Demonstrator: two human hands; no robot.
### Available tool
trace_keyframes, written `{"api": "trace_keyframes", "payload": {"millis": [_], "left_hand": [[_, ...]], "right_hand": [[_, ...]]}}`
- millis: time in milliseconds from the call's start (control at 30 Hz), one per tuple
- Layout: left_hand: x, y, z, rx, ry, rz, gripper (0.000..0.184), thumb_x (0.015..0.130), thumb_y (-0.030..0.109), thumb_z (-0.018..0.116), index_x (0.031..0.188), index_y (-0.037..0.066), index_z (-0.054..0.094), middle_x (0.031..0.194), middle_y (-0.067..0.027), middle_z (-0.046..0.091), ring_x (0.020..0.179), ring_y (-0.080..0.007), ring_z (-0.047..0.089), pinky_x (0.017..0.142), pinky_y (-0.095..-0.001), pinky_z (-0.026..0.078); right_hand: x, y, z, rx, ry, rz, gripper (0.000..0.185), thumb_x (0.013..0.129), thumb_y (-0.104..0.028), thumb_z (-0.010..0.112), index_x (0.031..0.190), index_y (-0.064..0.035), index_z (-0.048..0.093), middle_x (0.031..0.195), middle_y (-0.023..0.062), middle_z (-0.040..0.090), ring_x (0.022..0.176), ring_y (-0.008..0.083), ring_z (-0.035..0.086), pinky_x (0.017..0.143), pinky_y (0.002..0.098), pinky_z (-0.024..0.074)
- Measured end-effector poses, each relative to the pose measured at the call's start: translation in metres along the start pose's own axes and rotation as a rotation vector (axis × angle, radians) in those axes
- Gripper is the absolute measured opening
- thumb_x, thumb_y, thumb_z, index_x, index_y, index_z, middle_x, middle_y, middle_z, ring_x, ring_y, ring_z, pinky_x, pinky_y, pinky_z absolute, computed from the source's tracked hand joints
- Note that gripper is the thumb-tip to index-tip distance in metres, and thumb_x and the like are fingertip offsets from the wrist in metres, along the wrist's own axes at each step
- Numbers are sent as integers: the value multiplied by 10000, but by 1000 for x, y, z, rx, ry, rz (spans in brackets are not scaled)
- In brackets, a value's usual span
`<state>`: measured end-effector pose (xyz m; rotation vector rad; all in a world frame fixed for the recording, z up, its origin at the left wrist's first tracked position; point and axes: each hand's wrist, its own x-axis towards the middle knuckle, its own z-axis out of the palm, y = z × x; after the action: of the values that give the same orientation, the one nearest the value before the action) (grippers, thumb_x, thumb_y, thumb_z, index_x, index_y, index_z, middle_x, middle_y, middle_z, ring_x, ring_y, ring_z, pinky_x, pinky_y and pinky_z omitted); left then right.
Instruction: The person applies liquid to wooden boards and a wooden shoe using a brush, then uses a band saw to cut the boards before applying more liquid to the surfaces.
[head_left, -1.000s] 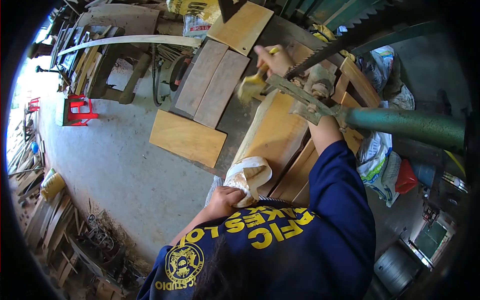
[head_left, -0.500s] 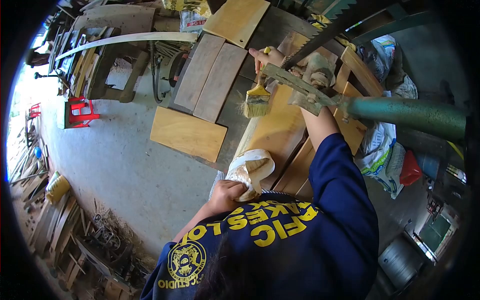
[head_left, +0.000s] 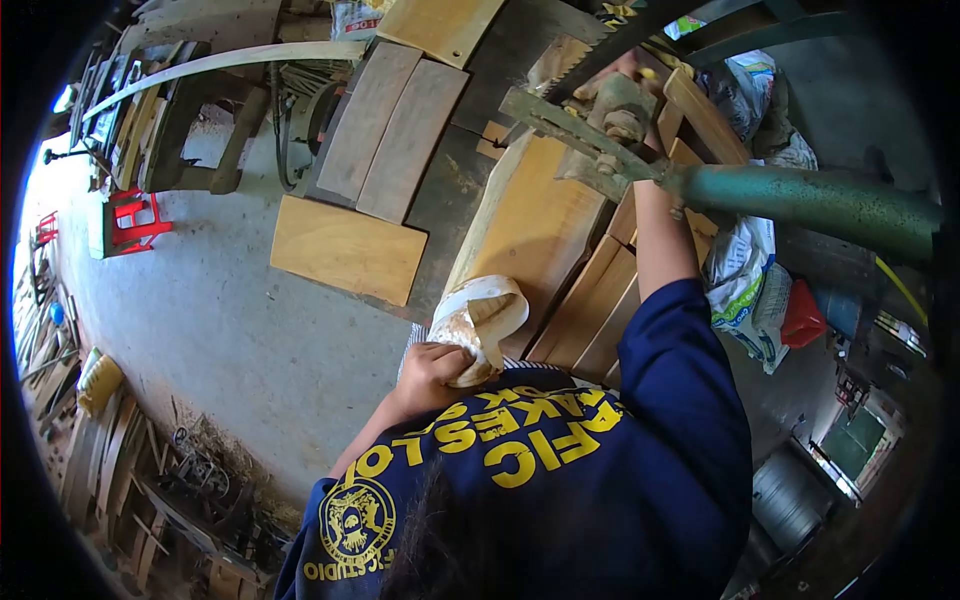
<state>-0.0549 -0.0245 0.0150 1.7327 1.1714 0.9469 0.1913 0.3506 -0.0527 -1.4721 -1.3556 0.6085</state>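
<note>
My left hand [head_left: 432, 375] is closed on a white plastic container [head_left: 466, 312] with a curved rim strip and brown stains, held close to my body. Beyond it lies a long wooden board [head_left: 535, 215] with a pale left edge. My right arm reaches under the green machine arm [head_left: 800, 208] to the far side of the bench. There my right hand [head_left: 618, 70] is partly hidden behind a rusty metal bracket [head_left: 575, 135] and blurred. Whether it holds the paintbrush cannot be made out; no bristles show now.
A toothed saw blade [head_left: 585, 70] runs close to my right hand. Two grey-brown boards [head_left: 392, 135] and a yellowish board [head_left: 350, 248] lie on the dark bench [head_left: 450, 190]. More planks [head_left: 585, 300] are at right. Plastic sacks [head_left: 745, 290] and a red stool [head_left: 138, 222] stand around.
My right hand has gone from above the board, where it held a paintbrush, to the far right behind the bracket. The brush has dropped from sight. My left hand still grips the container.
</note>
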Motion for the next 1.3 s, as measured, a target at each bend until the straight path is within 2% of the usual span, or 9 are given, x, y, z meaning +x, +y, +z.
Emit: {"api": "trace_keyframes", "payload": {"millis": [167, 267, 433, 567, 667, 867, 1067, 1233, 1300], "left_hand": [[0, 0, 0, -15, 0, -32, 261, 574, 79, 787, 674, 45, 549, 636, -112, 578, 558, -298, 590, 497, -342, 460], [4, 5, -1, 18, 13, -48, 282, 570, 86, 795, 656, 51, 528, 623, -108, 570, 542, -294, 583, 487, -337, 455], [3, 1, 3, 13, 32, -37, 309, 566, 101, 818, 647, 52, 524, 628, -108, 580, 531, -289, 588, 476, -336, 453], [9, 3, 3, 4, 24, -30, 323, 579, 118, 827, 629, 55, 514, 615, -106, 575, 522, -284, 586, 471, -333, 451], [11, 6, 3, 14, 41, -26, 346, 580, 130, 837, 613, 51, 502, 602, -104, 568, 505, -285, 578, 462, -335, 444], [3, -4, 7, 35, 34, -13, 319, 563, 117, 837, 639, 42, 537, 596, -109, 568, 501, -280, 584, 469, -331, 453], [7, 1, 6, 29, 25, -33, 329, 584, 120, 834, 615, 59, 513, 577, -103, 557, 494, -284, 580, 469, -328, 447], [10, 5, 5, 52, 10, -30, 376, 579, 105, 842, 599, 53, 470, 550, -113, 542, 458, -263, 569, 428, -305, 404], [7, 4, 7, 61, 27, -67, 328, 593, 110, 835, 607, 57, 512, 569, -117, 563, 493, -291, 586, 462, -321, 442]], "right_hand": [[45, 20, 4, -24, 302, -220, 448, 875, -428, 563, 651, -52, 658, 559, 114, 608, 543, 255, 613, 546, 352, 459], [39, 12, 7, -388, 199, -467, 259, 857, -243, 564, 686, -63, 639, 626, 163, 594, 600, 321, 600, 542, 350, 458], [65, 21, 3, -142, -102, -519, 320, 878, -240, 537, 632, -54, 623, 607, 101, 623, 614, 294, 627, 550, 362, 466], [45, 16, 7, -269, 298, -417, 427, 889, -362, 568, 595, -61, 636, 594, 109, 628, 592, 258, 632, 549, 346, 461], [34, 4, -6, 61, -100, -140, 476, 898, -376, 563, 577, -30, 625, 519, 49, 589, 493, 148, 580, 512, 296, 451], [34, 34, -53, -193, 484, -148, 487, 909, -347, 546, 581, 6, 617, 507, 74, 574, 479, 166, 579, 512, 316, 459], [48, 21, -62, -141, -178, 4, 459, 906, -329, 561, 578, -11, 606, 491, 69, 566, 447, 171, 556, 506, 313, 439], [36, 56, -72, -350, 544, -327, 400, 898, -299, 574, 611, -24, 612, 491, 62, 570, 471, 156, 571, 505, 314, 436], [16, 53, -71, -290, 462, -270, 393, 895, -298, 577, 611, -30, 614, 493, 62, 570, 472, 157, 570, 511, 314, 437]]}}
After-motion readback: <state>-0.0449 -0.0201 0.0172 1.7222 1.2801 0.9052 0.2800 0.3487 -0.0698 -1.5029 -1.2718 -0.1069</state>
